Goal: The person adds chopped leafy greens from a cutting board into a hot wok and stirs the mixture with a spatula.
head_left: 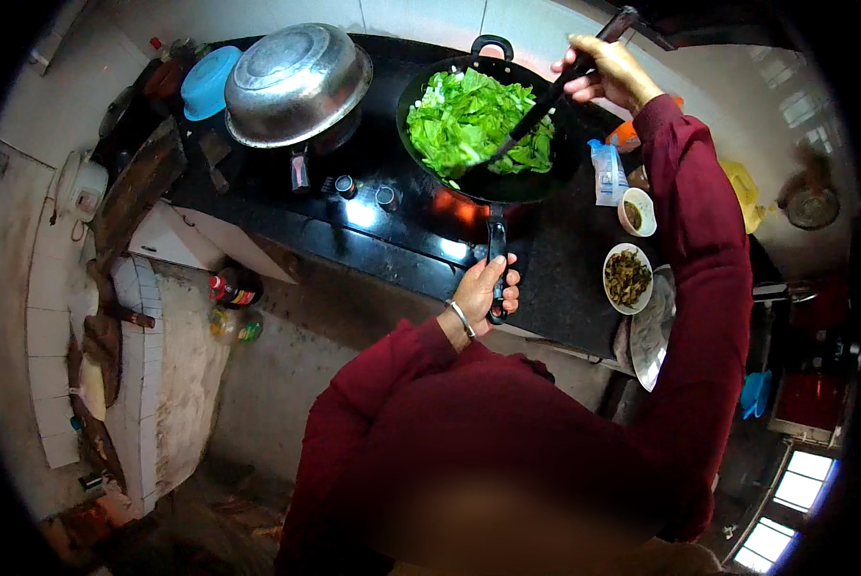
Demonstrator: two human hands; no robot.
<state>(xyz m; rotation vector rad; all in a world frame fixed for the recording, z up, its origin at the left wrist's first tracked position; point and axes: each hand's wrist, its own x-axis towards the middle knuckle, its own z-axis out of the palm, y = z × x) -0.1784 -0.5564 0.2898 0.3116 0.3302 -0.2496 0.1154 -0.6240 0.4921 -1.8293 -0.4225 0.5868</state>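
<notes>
My left hand is closed round the black handle of a wok on the stove. Chopped leafy greens, bright green with paler bits, heap up inside the wok. Above its right side my right hand grips a long black spatula, which slants down to the left into the greens. The spatula's working end is partly hidden among the leaves. Orange light glows on the stove below the wok's front rim.
Left of the wok, a metal basin lies upside down on another pan. A blue bowl stands farther left. At right are a small bowl, a bowl of dark chopped food, a plastic packet and a yellow jug.
</notes>
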